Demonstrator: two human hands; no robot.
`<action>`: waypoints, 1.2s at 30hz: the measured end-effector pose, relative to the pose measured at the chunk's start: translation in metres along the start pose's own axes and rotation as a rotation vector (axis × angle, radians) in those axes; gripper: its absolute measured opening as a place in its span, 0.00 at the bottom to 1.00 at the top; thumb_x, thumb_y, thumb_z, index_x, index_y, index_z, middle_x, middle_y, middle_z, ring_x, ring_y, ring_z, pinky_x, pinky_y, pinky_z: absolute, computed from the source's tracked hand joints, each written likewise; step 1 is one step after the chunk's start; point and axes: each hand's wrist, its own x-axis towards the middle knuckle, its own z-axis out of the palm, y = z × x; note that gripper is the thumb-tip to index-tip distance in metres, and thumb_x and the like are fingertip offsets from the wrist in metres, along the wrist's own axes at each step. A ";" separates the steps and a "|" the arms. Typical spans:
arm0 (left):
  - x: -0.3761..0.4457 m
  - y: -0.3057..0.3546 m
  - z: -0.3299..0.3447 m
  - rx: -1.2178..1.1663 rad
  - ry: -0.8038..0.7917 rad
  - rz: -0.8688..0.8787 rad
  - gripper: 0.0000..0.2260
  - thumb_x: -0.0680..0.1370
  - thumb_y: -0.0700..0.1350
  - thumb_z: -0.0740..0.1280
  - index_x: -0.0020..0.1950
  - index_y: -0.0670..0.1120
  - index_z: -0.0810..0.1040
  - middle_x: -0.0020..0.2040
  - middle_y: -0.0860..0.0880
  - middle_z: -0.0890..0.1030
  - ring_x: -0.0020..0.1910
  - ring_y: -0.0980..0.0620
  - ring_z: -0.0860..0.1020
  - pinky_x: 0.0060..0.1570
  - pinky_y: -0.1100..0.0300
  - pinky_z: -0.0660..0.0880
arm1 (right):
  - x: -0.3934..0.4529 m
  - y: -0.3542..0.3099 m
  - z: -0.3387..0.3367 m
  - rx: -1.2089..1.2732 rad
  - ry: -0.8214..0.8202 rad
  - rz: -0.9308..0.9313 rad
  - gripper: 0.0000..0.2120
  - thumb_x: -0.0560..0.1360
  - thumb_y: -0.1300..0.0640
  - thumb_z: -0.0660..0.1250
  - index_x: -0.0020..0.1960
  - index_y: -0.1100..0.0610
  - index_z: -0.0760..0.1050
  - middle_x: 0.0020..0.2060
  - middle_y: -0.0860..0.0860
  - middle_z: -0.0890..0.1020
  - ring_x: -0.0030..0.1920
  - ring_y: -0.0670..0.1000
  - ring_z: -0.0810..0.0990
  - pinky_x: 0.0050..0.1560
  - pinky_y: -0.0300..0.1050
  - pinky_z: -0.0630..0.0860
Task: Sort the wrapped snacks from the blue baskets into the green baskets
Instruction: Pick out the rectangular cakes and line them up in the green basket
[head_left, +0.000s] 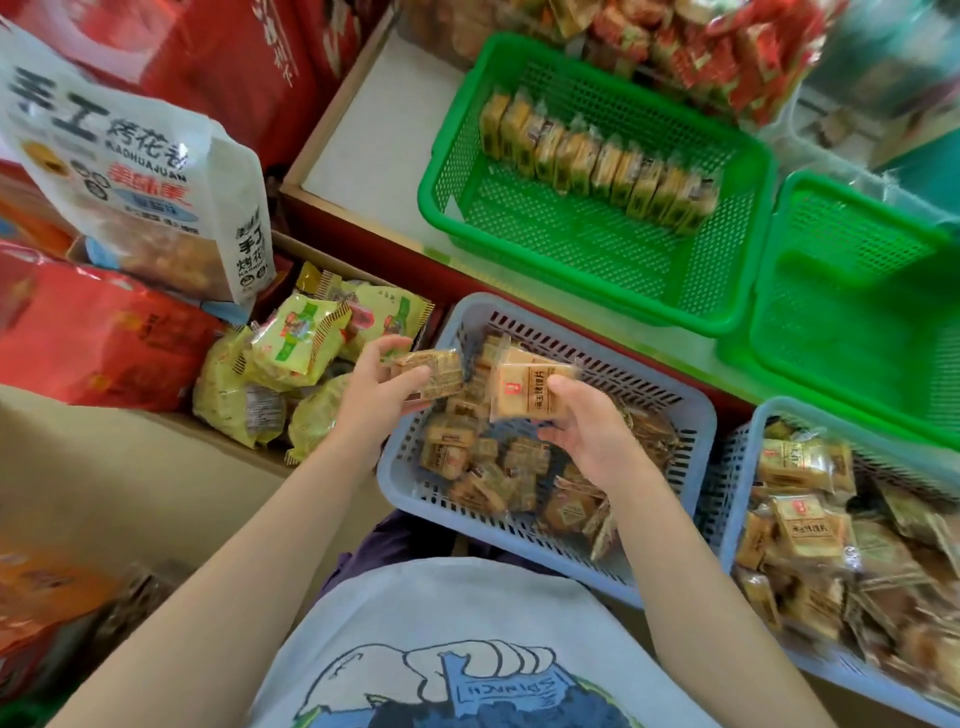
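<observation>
Gripping one wrapped snack (428, 375) in left hand (375, 393), another snack (527, 391) in right hand (592, 431), both hovering over blue basket (670, 410); green basket (587, 249) beyond, holding a snack row (597, 161).

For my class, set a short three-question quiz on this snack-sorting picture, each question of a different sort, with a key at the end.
1. True or false: the left hand and the right hand each hold a wrapped snack.
2. Multiple choice: the snacks already in the far green basket are A) heaped in a pile, B) standing in a row, C) spread flat over the whole floor.
3. Fill in: both hands are held over the nearer ____ basket.

Key: 1 true: the left hand grips a brown snack, the right a pale one. 2 B. 3 blue.
</observation>
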 end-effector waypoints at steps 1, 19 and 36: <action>0.002 0.008 0.012 -0.029 -0.035 -0.025 0.10 0.79 0.39 0.68 0.58 0.50 0.73 0.58 0.41 0.79 0.53 0.43 0.82 0.49 0.52 0.82 | -0.007 -0.012 -0.001 0.052 -0.052 -0.042 0.10 0.83 0.54 0.61 0.60 0.55 0.77 0.47 0.52 0.84 0.48 0.52 0.81 0.47 0.48 0.76; 0.066 0.120 0.099 0.115 -0.330 0.141 0.26 0.77 0.54 0.67 0.74 0.58 0.64 0.59 0.49 0.77 0.50 0.55 0.81 0.43 0.62 0.77 | 0.052 -0.128 0.021 -0.187 -0.093 -0.216 0.19 0.76 0.41 0.65 0.65 0.45 0.69 0.55 0.51 0.82 0.53 0.52 0.81 0.51 0.50 0.78; 0.183 0.120 0.056 0.833 -0.004 0.328 0.42 0.78 0.65 0.59 0.81 0.45 0.42 0.82 0.45 0.49 0.80 0.49 0.49 0.77 0.48 0.51 | 0.236 -0.188 0.095 -0.512 0.498 -0.044 0.42 0.70 0.35 0.72 0.75 0.51 0.58 0.71 0.63 0.62 0.71 0.64 0.66 0.67 0.57 0.68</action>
